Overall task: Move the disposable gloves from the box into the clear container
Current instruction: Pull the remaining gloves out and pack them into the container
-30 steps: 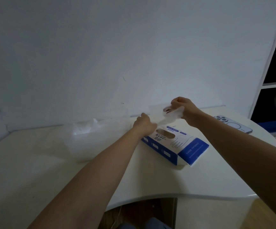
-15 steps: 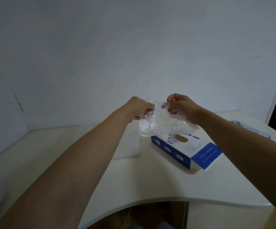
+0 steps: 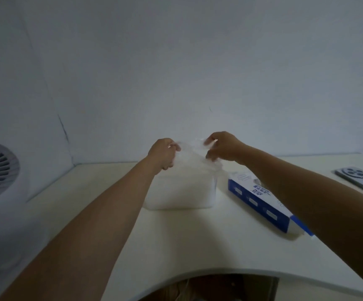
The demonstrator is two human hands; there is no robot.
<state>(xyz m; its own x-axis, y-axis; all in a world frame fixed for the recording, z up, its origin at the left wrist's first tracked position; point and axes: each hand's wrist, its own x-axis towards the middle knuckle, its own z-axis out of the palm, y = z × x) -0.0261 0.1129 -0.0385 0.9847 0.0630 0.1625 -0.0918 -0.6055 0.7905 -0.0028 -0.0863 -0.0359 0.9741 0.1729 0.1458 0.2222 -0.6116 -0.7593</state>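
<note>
Directly above the clear container (image 3: 180,187), the left hand (image 3: 162,152) and right hand (image 3: 223,148) pinched the bunched gloves (image 3: 190,146) in curled fingers (image 3: 175,146), stretched sideways between them, the box (image 3: 258,198) lying just rightward on the table (image 3: 198,246).

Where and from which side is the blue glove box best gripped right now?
Probably from above, pinching the two long sides of the glove box across its narrow width: it lies flat and low on the table. The right forearm hides most of its top.
</note>
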